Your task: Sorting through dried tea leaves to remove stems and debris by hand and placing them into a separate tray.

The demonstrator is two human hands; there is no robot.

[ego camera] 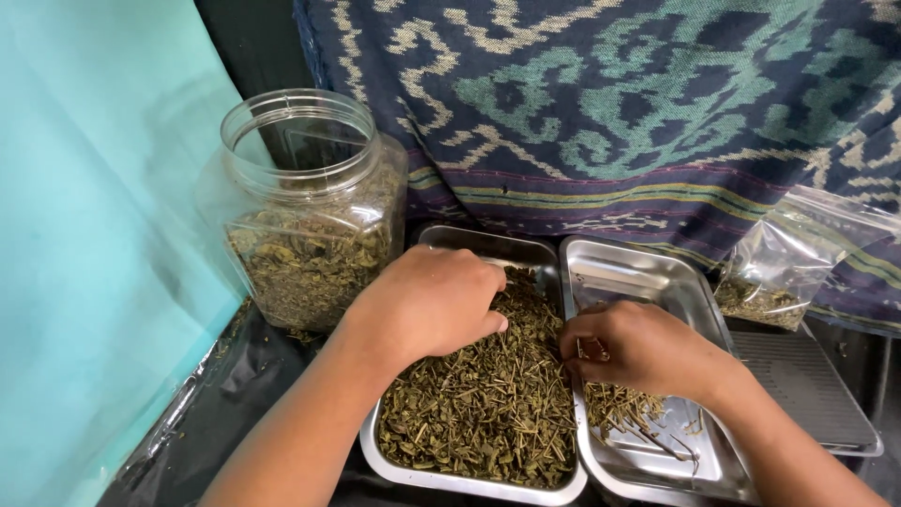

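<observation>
Both hands point(526, 329) rest on leaf-filled steel tray point(450, 474), lengthwise away.

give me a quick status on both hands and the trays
Left hand buried in dried leaves in left tray. Right hand pinching stems over right tray. Nothing blocking.

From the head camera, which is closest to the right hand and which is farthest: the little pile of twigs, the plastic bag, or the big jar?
From the right hand:
1. Pile of twigs, just beneath it.
2. Plastic bag, far right.
3. Big jar, far left.
</observation>
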